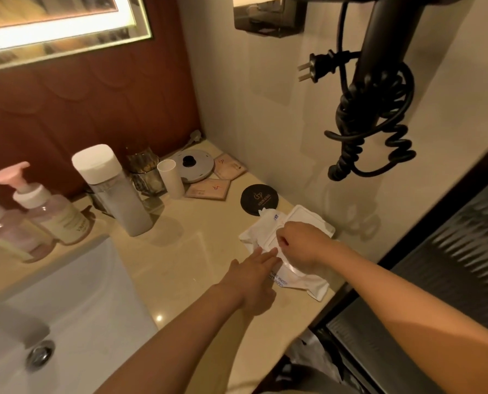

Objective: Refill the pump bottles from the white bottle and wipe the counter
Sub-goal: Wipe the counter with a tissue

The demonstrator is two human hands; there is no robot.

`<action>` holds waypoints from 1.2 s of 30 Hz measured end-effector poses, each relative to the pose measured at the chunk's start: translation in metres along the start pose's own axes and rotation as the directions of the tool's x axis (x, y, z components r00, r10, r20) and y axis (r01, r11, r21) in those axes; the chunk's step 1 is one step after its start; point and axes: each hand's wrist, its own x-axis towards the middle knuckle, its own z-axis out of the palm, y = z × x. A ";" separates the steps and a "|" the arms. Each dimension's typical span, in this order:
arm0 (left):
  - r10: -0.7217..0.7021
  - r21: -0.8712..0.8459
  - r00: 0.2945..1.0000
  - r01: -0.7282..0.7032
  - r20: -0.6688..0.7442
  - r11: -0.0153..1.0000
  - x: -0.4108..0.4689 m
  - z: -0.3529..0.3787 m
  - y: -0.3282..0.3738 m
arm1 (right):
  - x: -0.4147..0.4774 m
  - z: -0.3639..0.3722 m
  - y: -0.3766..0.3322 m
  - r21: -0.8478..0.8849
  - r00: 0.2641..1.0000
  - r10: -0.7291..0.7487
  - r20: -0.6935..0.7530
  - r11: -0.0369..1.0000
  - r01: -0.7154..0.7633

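wipes pack [299, 282] reads "WATER", "WIPES"

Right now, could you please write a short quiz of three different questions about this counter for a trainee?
1. True or false: the left hand lies flat, pressing on the wipes pack.
2. Which item stands nearest the white bottle? A) black coaster B) white cup C) hair dryer
3. Fill in: the right hand pinches at the pack's open ____.

Key:
1. True; its fingers rest on the pack's near edge.
2. B.
3. Lid; the flap stands folded back towards the wall.
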 end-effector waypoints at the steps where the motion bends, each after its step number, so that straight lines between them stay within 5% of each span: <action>1: 0.004 0.011 1.000 -0.003 -0.002 1.000 0.000 -0.001 0.000 | 0.003 -0.001 0.004 0.090 1.000 0.007 0.024 0.996 -0.009; 6: 0.018 0.042 1.000 -0.017 -0.007 0.999 -0.002 -0.003 0.000 | 0.008 -0.003 0.017 0.413 0.993 0.103 0.059 0.903 -0.118; 12: 0.025 0.036 1.000 -0.025 -0.016 0.999 -0.002 -0.001 -0.002 | -0.005 0.010 0.017 0.663 0.934 0.300 -0.193 0.742 -0.101; 18: 0.022 0.032 1.000 -0.022 -0.003 0.999 -0.001 0.001 -0.003 | -0.017 0.019 0.006 0.204 0.956 0.220 -0.197 0.962 -0.179; 22: 0.033 0.057 0.999 -0.033 0.001 0.998 -0.003 0.000 -0.002 | -0.015 0.023 0.005 0.399 0.940 0.216 -0.265 0.912 -0.097; 25: 0.025 0.061 1.000 -0.025 0.006 0.998 -0.004 0.000 -0.002 | -0.016 0.024 0.003 0.610 0.905 0.295 -0.305 0.791 -0.052; 28: 0.021 0.048 1.000 -0.022 0.009 0.999 -0.005 0.000 -0.001 | -0.018 0.022 0.000 0.842 0.869 0.408 -0.279 0.539 0.018; 33: 0.040 0.007 0.999 -0.039 -0.035 0.999 -0.004 0.003 -0.002 | -0.023 0.002 -0.002 0.944 0.865 0.447 -0.227 0.320 0.083; 36: 0.040 -0.097 0.996 -0.048 -0.083 0.994 -0.003 0.007 -0.004 | -0.026 -0.008 -0.004 0.990 0.888 0.440 -0.135 0.097 0.103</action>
